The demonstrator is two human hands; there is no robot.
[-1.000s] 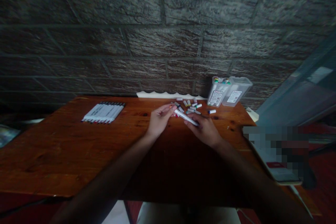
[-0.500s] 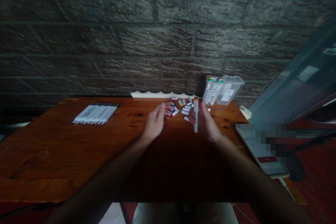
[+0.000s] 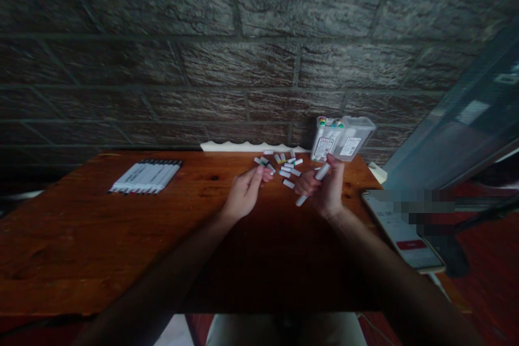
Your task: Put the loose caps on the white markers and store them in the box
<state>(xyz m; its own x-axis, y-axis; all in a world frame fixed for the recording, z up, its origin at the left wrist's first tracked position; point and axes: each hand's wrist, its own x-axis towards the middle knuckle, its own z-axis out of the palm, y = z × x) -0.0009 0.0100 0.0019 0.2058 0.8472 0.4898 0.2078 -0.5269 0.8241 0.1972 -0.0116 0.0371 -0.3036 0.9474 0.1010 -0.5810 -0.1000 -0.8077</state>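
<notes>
- Background: dark block wall (image 3: 259, 59) behind a brown wooden table (image 3: 101, 243).
- Right hand (image 3: 330, 189): the grip is clamped around one white marker (image 3: 322, 172), with the thumb at its upper end. The marker is held above the table, its lower end pointing toward the left and the table's near edge.
- Change, right hand: half a second ago the marker stands upright with an orange upper end showing; now it leans, and the thumb area hides that end. Judged effect: the marker is being re-seated in the hand, with the thumb possibly bearing on its end.
- Left hand (image 3: 242, 193): one second ago it shares the marker; now it is apart from it, fingertips at the near left side of the loose caps (image 3: 286, 174). Judged effect: it is free for work among the caps.
- Left grip: cannot tell whether the fingers enclose a cap. A red-ended cap visible half a second ago beside these fingers is no longer seen.
- Surroundings: a row of markers (image 3: 146, 177) lies at left; two clear containers (image 3: 357, 140) stand at right against the wall.
</notes>
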